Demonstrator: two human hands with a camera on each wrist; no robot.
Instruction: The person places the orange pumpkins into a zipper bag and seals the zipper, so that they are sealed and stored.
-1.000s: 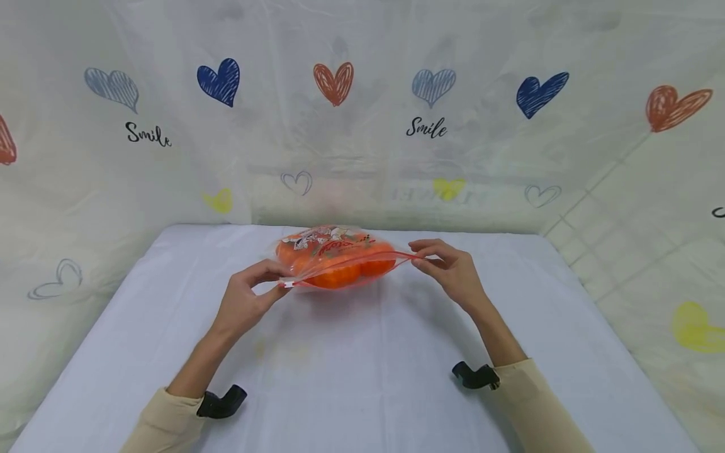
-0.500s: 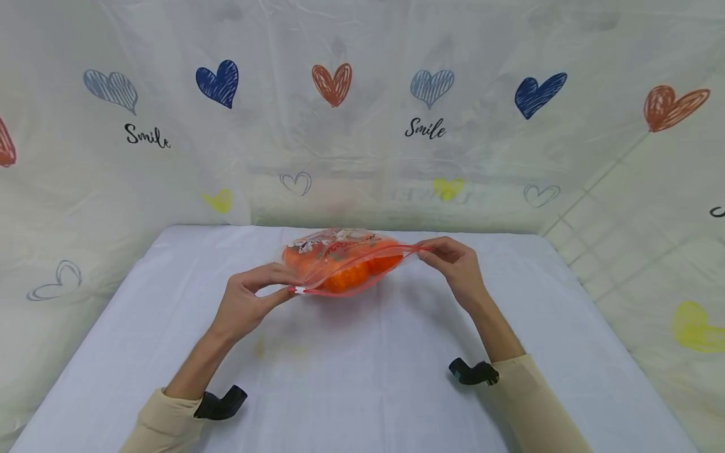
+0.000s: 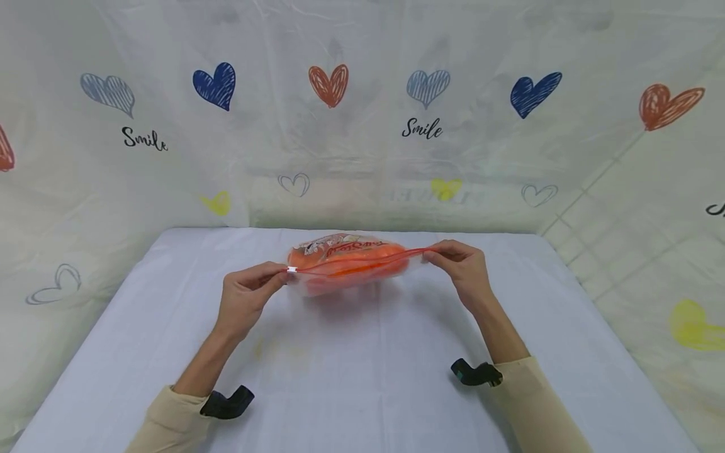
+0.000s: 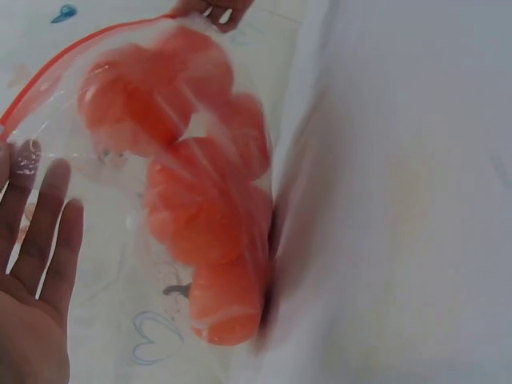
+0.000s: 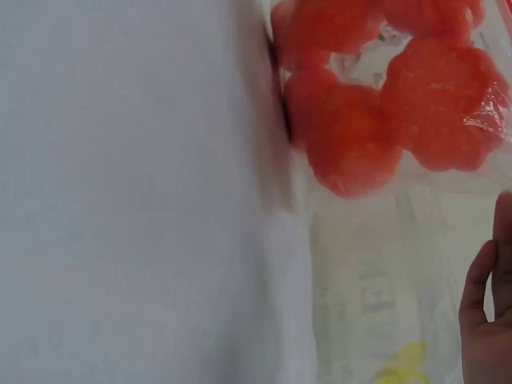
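Observation:
A clear zip bag [image 3: 345, 283] with a red zip edge and printing on it hangs between my hands, over the far part of the table. Inside are several small orange pumpkins [image 4: 196, 204], one showing a dark stem in the left wrist view. My left hand [image 3: 240, 302] pinches the left end of the zip, right by its white slider [image 3: 291, 270]. At the opposite end my right hand [image 3: 467, 277] pinches the corner between thumb and fingers. The two red zip lines lie close together, with a narrow gap in the middle. The right wrist view shows more pumpkins [image 5: 440, 104] through the plastic.
A white cloth covers the table [image 3: 351, 390]. Behind it hangs a pale sheet [image 3: 362, 145] printed with hearts and the word "Smile". Each sleeve carries a black wrist mount, one at the left cuff [image 3: 226, 402] and one at the right cuff [image 3: 477, 374].
The bag's mouth, gaping half a second ago, has been drawn narrow, its zip edge pulled straighter. My left hand has risen slightly; my right hand has moved a little to the right.

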